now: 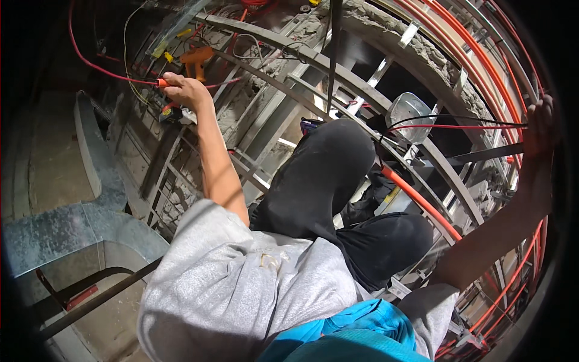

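Note:
At upper left, my left hand [188,92] is closed round a short orange tube [162,82], with a red wire [120,77] trailing from it. An orange power drill [195,59] lies just beyond that hand. At the far right, in shadow, my right hand [540,123] has its fingers curled on black and red wires [458,125], beside orange conduits and metal tubes; whether it also grips one of those is unclear. The wires cross a metal box [405,113].
I sit cross-legged among metal rails [325,66] and framing over dark gaps. Galvanised ductwork [102,226] and a dark pipe [102,298] run at lower left. Orange conduits [470,42] curve along the upper right; another [422,202] lies by my knee. Rough concrete [380,33] borders the rails.

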Action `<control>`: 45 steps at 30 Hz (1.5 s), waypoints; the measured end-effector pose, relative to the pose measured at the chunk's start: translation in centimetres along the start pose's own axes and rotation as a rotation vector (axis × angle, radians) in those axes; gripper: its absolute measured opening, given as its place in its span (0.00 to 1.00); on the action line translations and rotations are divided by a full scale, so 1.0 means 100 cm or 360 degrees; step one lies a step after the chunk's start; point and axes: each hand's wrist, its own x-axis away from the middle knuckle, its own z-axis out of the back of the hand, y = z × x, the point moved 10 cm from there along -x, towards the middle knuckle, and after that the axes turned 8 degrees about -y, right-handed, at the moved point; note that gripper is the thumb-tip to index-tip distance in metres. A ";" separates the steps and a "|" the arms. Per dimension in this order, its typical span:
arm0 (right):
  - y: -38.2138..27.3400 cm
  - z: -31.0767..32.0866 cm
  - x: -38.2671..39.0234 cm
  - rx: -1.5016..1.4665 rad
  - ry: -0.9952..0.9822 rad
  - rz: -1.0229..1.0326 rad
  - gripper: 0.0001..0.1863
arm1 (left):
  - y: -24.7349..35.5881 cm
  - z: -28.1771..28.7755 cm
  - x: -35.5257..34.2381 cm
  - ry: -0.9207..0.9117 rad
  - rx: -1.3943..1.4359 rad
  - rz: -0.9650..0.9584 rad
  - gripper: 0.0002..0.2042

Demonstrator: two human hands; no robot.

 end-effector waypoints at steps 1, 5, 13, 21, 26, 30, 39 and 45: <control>0.004 0.004 0.000 0.0025 0.0025 -0.0028 0.13 | 0.019 0.014 0.011 0.0008 0.0003 -0.0008 0.27; 0.017 0.023 0.006 0.0145 0.0136 -0.0150 0.12 | 0.127 0.030 0.066 -0.0209 0.0266 -0.0492 0.21; 0.039 0.015 0.018 0.0193 0.0254 -0.0328 0.14 | 0.213 0.050 0.183 -0.0903 0.0568 -0.0425 0.10; 0.047 -0.080 0.033 -0.0304 -0.0173 -0.0259 0.17 | 0.285 0.028 0.295 -0.1796 0.0347 -0.0575 0.09; 0.052 -0.087 0.032 -0.0040 -0.0289 -0.0319 0.15 | 0.311 0.007 0.337 -0.2092 0.0279 -0.0759 0.11; 0.056 -0.111 0.036 0.0284 -0.0161 -0.0832 0.15 | 0.316 0.000 0.354 -0.2273 0.0190 -0.0828 0.12; 0.055 -0.120 0.031 0.0270 -0.0420 -0.0964 0.25 | 0.325 -0.006 0.367 -0.2359 -0.0002 -0.0748 0.10; 0.030 -0.118 0.031 0.0236 0.0031 -0.0810 0.16 | 0.319 -0.003 0.361 -0.2233 0.0125 -0.1037 0.09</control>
